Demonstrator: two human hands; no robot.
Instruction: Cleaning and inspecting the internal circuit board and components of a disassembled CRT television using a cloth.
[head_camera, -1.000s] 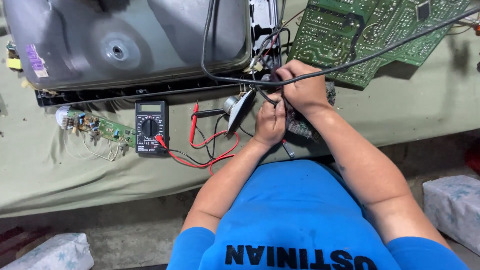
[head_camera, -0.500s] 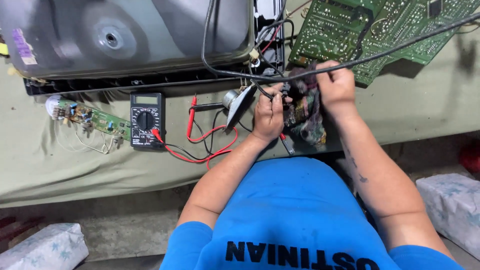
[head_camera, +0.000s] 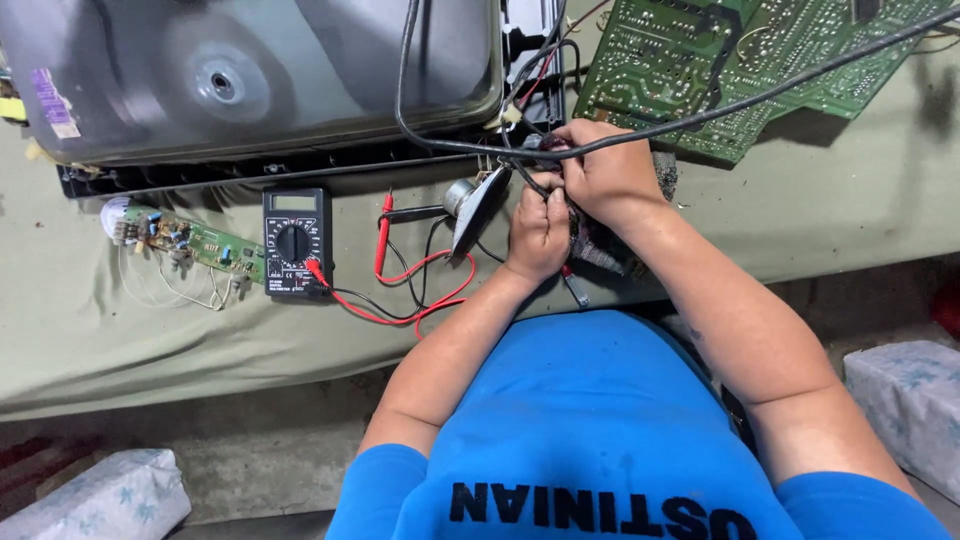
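Landmark: black digital multimeter (head_camera: 296, 243), flat on the green-clothed counter (head_camera: 120, 340), dial facing up.
Far left of multimeter: small green circuit board (head_camera: 190, 242) with a white round part at its left end and thin pale wires trailing below.
Above multimeter: big grey picture tube (head_camera: 250, 75), lying on a black frame, taking up the top left.
Just right of multimeter: red probe (head_camera: 382, 232), lying on the cloth, red and black leads looping from the meter's lower right corner.
Further right of multimeter: small speaker (head_camera: 478, 206), tilted on edge, cone turned toward the hands.
Left hand (head_camera: 540, 232): right of the speaker and touching its edge, fingers curled shut around a small dark part (head_camera: 545, 180) with thin wires; exact kind too small to tell.
Right hand (head_camera: 605, 172): right of and slightly above the left hand, fingers pinched closed on the same dark part and on a dark patterned rag (head_camera: 600, 245) that hangs beneath the palm.
Below the hands: thin tool with a red handle (head_camera: 573, 287), mostly hidden by the left wrist.
Across the hands: thick black cable (head_camera: 760, 95), running from the tube's front edge to the upper right.
Far right of multimeter, upper corner: large green circuit boards (head_camera: 760, 60), solder side up, overlapping.
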